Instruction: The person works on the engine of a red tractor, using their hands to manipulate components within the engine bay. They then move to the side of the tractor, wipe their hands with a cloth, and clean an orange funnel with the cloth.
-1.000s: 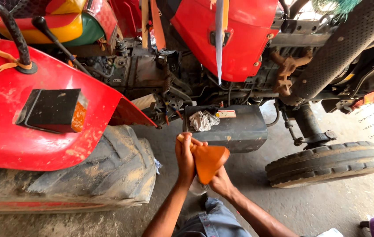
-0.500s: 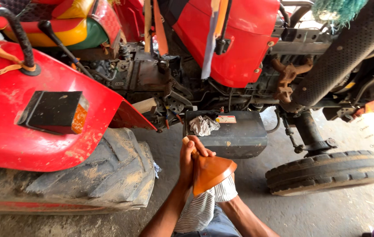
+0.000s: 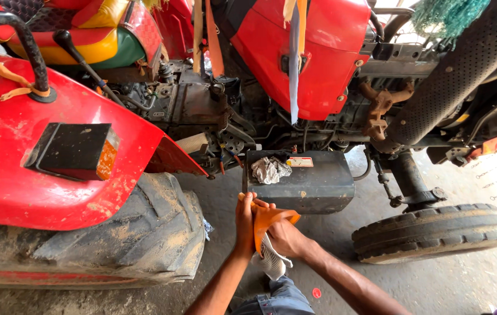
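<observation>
I'm looking down at my two hands held together low in front of the tractor's side, just below the black box (image 3: 312,184) that hangs under the engine. My left hand (image 3: 244,224) grips the orange funnel (image 3: 269,220) by its rim, fingers curled and pressed together over the edge; my right hand (image 3: 283,238) is at the funnel's other side, and its fingers look closed on a white cloth (image 3: 271,262) that hangs down beneath, though the funnel hides the fingertips and I cannot tell exactly how they pinch. The funnel is tilted, held in the air between the hands, touching nothing but them and the cloth. The risks I judge from here: the funnel may be greasy, and with only the rim held by the left hand it could twist out and drop to the dirty floor. The loose tail of the cloth could snag or drag grit back onto the funnel. The hands are near the box's lower edge, so a careless lift could knock knuckles on it. A crumpled rag (image 3: 270,169) sits on the box top, easily brushed off. The big rear tyre (image 3: 114,239) is close to my left elbow, limiting room.
</observation>
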